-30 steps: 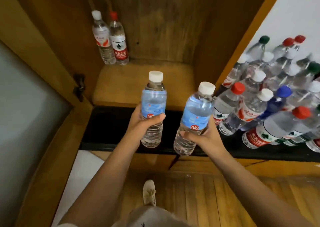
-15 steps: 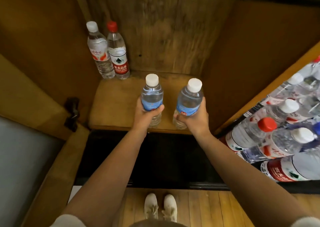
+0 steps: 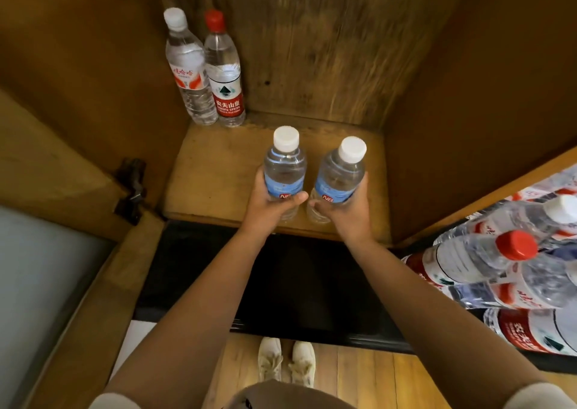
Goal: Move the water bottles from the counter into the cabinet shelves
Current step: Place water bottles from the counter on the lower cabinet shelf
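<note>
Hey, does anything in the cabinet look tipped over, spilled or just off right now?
Nothing stands out. The white-capped bottle and red-capped bottle stand upright in the shelf's back left corner. The left hand and right hand each hold a capped blue-label bottle over the shelf. No spill shows.

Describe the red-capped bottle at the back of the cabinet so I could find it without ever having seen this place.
Look into the wooden cabinet shelf, at its far left corner. Two tall bottles stand upright there side by side, apart from the two blue-labelled ones held nearer the front. The red-capped bottle is the right one of the pair; its neighbour, the white-capped bottle, has a white cap, while this one has a red label band.
</note>
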{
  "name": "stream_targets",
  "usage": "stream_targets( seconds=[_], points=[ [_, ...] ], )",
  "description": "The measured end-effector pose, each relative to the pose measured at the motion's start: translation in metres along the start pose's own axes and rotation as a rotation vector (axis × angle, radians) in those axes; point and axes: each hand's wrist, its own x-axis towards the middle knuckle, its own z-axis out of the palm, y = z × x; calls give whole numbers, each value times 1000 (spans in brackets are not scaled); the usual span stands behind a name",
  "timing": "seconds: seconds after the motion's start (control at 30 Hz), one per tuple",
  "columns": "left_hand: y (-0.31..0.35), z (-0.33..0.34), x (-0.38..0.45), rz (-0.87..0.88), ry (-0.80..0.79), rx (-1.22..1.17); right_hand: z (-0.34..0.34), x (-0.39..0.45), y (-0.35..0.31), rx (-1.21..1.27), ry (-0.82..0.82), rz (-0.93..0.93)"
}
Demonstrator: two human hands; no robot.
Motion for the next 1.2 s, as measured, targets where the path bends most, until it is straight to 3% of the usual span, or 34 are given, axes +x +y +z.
stream_targets(
  seconds=[0.17, 0.43, 0.57, 0.7, 0.87, 1.2],
  points=[
    [0, -2, -7, 24, 44, 28, -6, -5, 2, 13, -94, 54],
    [-25, -8, -57, -162, 363, 136, -7, -39, 23, 26, -37, 112],
    [-25, 7, -46, -228, 314, 51, 2, -38, 20, -42, -20, 77],
    [-22, 26, -27, -195, 422, -100, 10, -25, 18, -142, 54, 86],
    [-17, 33, 1, -192, 407, -201, 20, -5, 13, -217, 98, 89],
    [-19, 15, 100, -78, 368, -49, 55, 82, 9, -291, 128, 25]
  ],
)
